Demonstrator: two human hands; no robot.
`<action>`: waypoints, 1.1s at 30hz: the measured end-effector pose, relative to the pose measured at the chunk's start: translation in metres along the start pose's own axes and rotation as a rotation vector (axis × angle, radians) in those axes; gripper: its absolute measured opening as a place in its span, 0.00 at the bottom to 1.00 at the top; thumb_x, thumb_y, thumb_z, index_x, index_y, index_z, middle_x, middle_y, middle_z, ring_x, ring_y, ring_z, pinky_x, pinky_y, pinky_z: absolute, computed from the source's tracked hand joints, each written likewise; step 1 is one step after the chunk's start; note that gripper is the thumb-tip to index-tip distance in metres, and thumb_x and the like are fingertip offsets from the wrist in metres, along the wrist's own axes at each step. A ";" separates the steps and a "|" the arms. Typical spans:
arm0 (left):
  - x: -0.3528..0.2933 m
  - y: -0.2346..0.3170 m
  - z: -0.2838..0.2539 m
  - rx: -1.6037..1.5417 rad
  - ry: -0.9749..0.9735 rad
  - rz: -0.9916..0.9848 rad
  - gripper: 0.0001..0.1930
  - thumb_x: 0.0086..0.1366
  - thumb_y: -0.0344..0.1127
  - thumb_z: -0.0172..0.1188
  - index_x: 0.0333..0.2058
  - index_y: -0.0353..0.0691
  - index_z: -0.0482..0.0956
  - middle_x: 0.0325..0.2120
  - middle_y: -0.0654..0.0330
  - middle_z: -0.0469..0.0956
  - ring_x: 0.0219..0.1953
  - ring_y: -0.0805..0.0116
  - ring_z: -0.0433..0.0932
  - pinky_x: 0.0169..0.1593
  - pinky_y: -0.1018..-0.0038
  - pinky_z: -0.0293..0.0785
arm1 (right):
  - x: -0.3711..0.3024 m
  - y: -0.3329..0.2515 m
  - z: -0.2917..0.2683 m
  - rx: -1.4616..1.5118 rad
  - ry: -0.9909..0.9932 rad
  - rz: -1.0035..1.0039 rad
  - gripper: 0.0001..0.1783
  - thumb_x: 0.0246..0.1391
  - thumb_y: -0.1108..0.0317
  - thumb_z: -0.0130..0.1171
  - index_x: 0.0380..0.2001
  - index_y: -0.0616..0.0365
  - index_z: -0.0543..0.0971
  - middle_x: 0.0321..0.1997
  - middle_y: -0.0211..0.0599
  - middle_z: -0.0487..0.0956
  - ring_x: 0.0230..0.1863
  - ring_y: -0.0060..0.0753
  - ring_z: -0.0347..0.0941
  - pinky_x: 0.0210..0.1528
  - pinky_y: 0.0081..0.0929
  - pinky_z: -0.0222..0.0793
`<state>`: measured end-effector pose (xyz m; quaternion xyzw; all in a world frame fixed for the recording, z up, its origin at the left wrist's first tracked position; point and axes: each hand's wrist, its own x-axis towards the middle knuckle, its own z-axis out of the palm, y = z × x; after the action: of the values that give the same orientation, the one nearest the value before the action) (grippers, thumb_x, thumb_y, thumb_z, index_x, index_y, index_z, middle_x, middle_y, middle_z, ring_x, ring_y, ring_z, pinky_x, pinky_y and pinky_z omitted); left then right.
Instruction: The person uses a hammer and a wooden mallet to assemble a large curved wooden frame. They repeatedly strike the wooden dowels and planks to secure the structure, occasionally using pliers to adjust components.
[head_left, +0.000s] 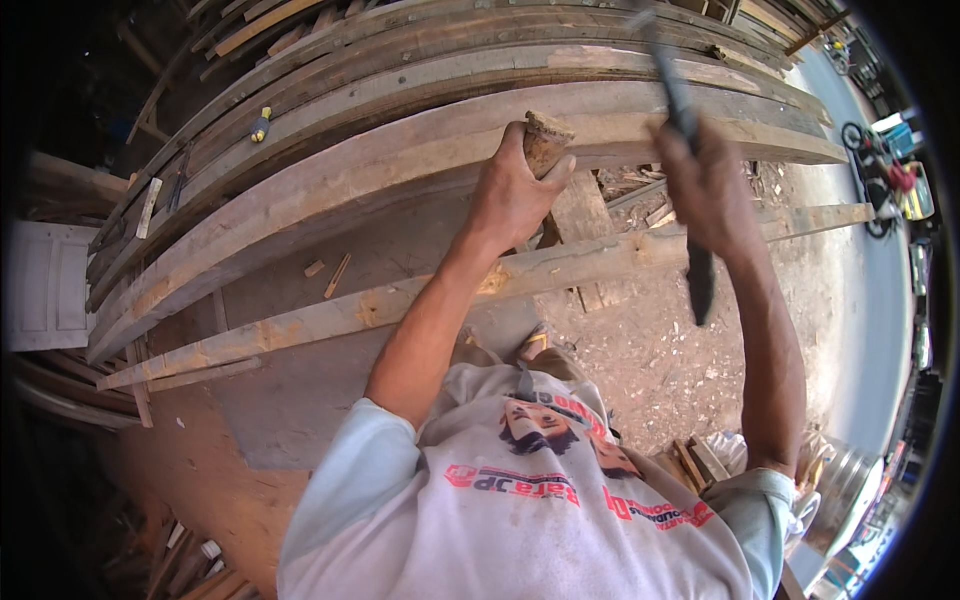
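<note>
My left hand [510, 195] is wrapped round a stubby wooden tool handle [546, 142] with a frayed, battered top, like that of a chisel. Its lower end is hidden behind the hand and the wood. That hand is at the near side of a thick, long timber beam [400, 155]. Raised to the right, my right hand [705, 185] grips a hammer [701, 285] by its dark handle. The hammer's upper end is smeared by motion, so its head is unclear. Both hands are closed and apart from each other.
A narrower plank [370, 308] runs across nearer to me. More long beams [420, 92] are lined up behind, with a yellow-and-grey tool [261, 125] on one. Wood chips litter the ground [650, 350]. A motorcycle [880, 180] stands by the road at right.
</note>
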<state>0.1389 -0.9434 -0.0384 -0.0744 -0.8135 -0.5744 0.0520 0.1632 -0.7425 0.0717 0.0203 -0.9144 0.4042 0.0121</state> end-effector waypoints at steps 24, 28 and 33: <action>0.027 -0.044 0.001 -0.259 -0.155 -0.206 0.18 0.66 0.39 0.66 0.50 0.39 0.72 0.29 0.65 0.74 0.24 0.78 0.71 0.25 0.78 0.70 | -0.038 0.066 0.009 -0.221 -0.244 0.009 0.20 0.62 0.54 0.62 0.35 0.63 0.72 0.23 0.50 0.71 0.27 0.47 0.68 0.35 0.46 0.64; 0.033 -0.079 -0.022 -0.554 -0.077 -0.354 0.19 0.67 0.39 0.66 0.50 0.39 0.71 0.23 0.68 0.68 0.18 0.82 0.64 0.19 0.82 0.62 | -0.067 0.084 0.004 -0.220 -0.224 0.120 0.22 0.61 0.53 0.62 0.33 0.64 0.71 0.23 0.50 0.70 0.27 0.46 0.66 0.35 0.46 0.64; 0.025 -0.064 -0.037 -0.490 0.141 -0.325 0.17 0.68 0.40 0.65 0.49 0.39 0.71 0.23 0.69 0.67 0.17 0.81 0.64 0.19 0.81 0.63 | -0.091 0.110 0.007 -0.172 -0.160 0.211 0.22 0.61 0.53 0.63 0.32 0.64 0.71 0.23 0.48 0.70 0.26 0.43 0.65 0.33 0.43 0.64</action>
<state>0.1029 -0.9981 -0.0812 0.0863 -0.6465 -0.7580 -0.0037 0.2489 -0.6712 -0.0183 -0.0447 -0.9406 0.3207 -0.1018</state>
